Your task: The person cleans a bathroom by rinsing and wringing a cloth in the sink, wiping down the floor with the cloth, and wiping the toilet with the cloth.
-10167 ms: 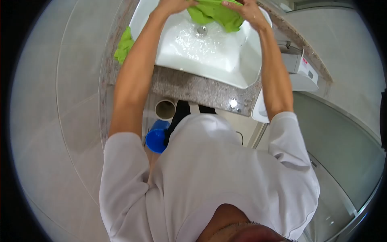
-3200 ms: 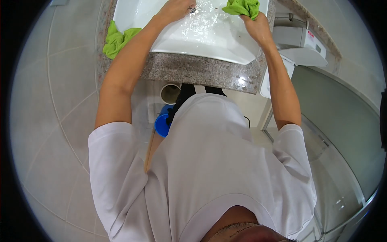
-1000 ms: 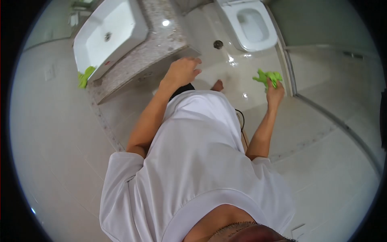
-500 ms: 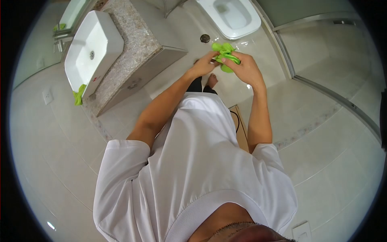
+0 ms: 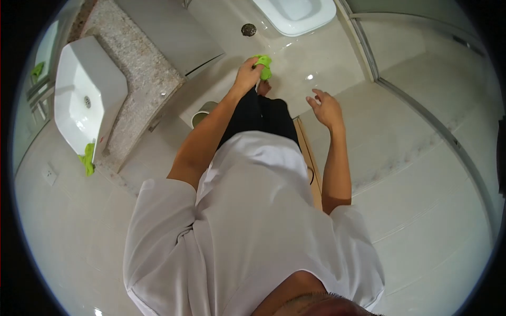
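My left hand (image 5: pixel 247 76) is closed around a crumpled bright green cloth (image 5: pixel 264 67), held out in front of my dark trousers. Part of the cloth is hidden by the fingers. On the other side, my right hand (image 5: pixel 327 110) hangs in the air with its fingers apart and nothing in it. A second green cloth (image 5: pixel 87 159) drapes over the near corner of the white washbasin (image 5: pixel 113 79).
The basin stands on a speckled stone counter (image 5: pixel 139 60) to the left. Ahead are a round floor drain (image 5: pixel 248 29) and the white toilet (image 5: pixel 300 26). A bin (image 5: pixel 203 113) sits partly behind my left forearm. A metal shower frame (image 5: pixel 411 102) runs along the right.
My right hand has let go of the green cloth and moved down, away from it. My left hand keeps the cloth. The view has shifted, and the bin now shows.
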### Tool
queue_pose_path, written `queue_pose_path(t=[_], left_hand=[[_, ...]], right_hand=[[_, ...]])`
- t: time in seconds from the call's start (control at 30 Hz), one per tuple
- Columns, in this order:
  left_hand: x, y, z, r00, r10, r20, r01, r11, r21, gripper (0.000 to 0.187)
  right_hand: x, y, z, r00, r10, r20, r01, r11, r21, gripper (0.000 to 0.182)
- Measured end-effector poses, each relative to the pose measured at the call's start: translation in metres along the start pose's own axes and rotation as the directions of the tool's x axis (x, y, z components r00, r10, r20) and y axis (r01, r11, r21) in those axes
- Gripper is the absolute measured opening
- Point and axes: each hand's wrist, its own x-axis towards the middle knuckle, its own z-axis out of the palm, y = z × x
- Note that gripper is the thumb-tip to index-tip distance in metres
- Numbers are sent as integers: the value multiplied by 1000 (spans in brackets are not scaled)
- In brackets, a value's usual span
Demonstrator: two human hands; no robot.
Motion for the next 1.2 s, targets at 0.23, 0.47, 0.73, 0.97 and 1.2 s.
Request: queue_pose_path(t=[0.23,0.47,0.73,0.97,1.2], left_hand=[[85,-77,-31,957,-266,-118,288,804,521,45],[147,-194,-16,977,-133,-164,208,739,640,48],[285,-399,-14,982,-148,115,29,725,688,55],[324,-529,69,922,317,223,-370,546,752,66],[265,-581,-9,921,282,-269,-234,952,197,33]], right_hand=[[92,28,19,995,-84,52,82,996,26,39],[246,67,73,953,-230,196,217,973,81,35],[437,204,239,903,-233,360,300,944,-141,33],[562,244,352,854,-455,252,462,886,35,27],[614,230,353,816,-530,228,538,843,35,25]])
